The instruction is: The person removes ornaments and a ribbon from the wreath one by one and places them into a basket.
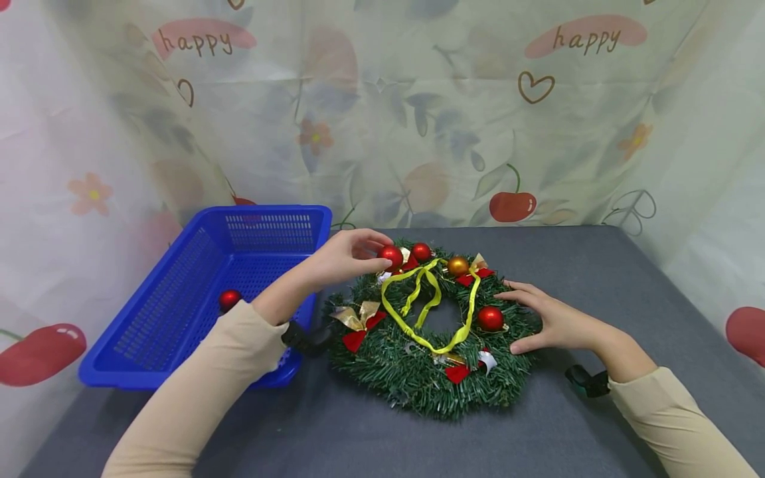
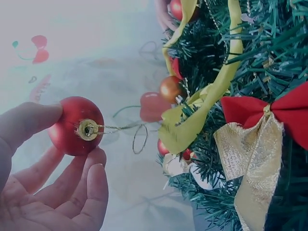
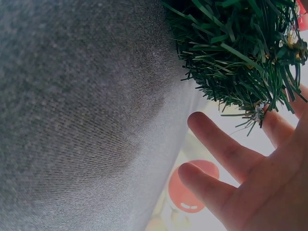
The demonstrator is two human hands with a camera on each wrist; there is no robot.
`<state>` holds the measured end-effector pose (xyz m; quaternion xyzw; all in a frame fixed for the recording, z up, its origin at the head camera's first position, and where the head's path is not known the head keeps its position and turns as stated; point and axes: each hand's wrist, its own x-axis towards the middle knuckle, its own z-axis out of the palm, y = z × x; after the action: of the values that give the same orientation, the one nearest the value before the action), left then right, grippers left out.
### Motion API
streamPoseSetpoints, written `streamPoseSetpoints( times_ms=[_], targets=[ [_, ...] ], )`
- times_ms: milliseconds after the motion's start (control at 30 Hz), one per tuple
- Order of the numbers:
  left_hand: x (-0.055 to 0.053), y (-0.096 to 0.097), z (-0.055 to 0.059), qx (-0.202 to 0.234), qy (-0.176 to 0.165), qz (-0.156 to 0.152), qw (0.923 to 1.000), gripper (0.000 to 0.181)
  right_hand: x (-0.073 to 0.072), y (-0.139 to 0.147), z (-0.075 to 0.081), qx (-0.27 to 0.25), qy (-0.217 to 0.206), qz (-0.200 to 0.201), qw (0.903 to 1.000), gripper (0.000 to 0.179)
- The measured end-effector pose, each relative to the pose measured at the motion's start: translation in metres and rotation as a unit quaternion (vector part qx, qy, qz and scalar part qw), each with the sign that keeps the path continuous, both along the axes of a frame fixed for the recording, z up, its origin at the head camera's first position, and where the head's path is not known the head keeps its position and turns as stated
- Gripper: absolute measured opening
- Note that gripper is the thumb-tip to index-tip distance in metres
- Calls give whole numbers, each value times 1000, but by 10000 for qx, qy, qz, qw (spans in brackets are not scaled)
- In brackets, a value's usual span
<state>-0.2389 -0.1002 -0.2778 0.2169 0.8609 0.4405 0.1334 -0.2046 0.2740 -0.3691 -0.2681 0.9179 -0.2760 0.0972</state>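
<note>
A green Christmas wreath (image 1: 412, 372) lies on the table, dressed with bows, baubles and a yellow ribbon (image 1: 439, 348). Between thumb and fingers my left hand (image 1: 343, 255) pinches a red bauble (image 2: 77, 122) above the wreath's upper left. From its gold cap (image 2: 87, 129) a thin gold string loop (image 2: 139, 138) sticks out, free of the branches in the left wrist view. My right hand (image 1: 556, 322) touches the wreath's right edge, its fingers extended and spread. Near it sits another red bauble (image 1: 491, 318). A gold bauble (image 1: 458, 266) is at the top of the wreath.
A blue plastic basket (image 1: 149, 299) stands left of the wreath, with a red bauble (image 1: 230, 300) inside. Grey cloth (image 1: 597, 279) covers the table. Patterned curtains (image 1: 382, 119) hang behind and at both sides.
</note>
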Motion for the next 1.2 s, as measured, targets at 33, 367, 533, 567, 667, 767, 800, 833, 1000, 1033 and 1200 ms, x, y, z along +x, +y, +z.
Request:
streamPoseSetpoints(
  times_ms=[33, 367, 533, 567, 667, 767, 800, 833, 1000, 1033, 1200],
  targets=[
    [1, 0, 1, 36, -4, 0, 10000, 42, 0, 0, 0, -4, 1, -2, 10000, 81],
    [13, -8, 7, 278, -23, 145, 9995, 40, 2, -1, 3, -6, 33, 2, 10000, 80],
    [18, -16, 8, 365, -26, 189, 9992, 40, 2, -1, 3, -9, 48, 11, 10000, 80],
    [19, -17, 8, 382, -32, 203, 9991, 40, 2, 0, 3, -9, 42, 12, 10000, 80],
    [20, -23, 8, 433, -28, 229, 9988, 40, 1, 0, 1, -16, 5, -9, 10000, 81],
    [22, -28, 7, 519, -46, 261, 9983, 40, 1, 0, 0, -9, 3, 0, 10000, 81],
    [22, -31, 7, 541, -39, 270, 9982, 40, 0, 0, 0, -7, 2, 1, 10000, 81],
    [22, -33, 6, 560, -35, 292, 9980, 40, 0, 0, 0, -5, 5, -1, 10000, 81],
    [22, -44, 5, 575, 46, 450, 9973, 40, 1, 0, 0, 8, -13, -26, 10000, 81],
    [22, -46, 5, 578, 47, 486, 9971, 40, 0, 0, 0, 9, -15, -28, 10000, 81],
    [23, -60, 4, 522, 30, 713, 9961, 41, 0, 0, 0, -9, -4, -17, 10000, 81]
  ],
)
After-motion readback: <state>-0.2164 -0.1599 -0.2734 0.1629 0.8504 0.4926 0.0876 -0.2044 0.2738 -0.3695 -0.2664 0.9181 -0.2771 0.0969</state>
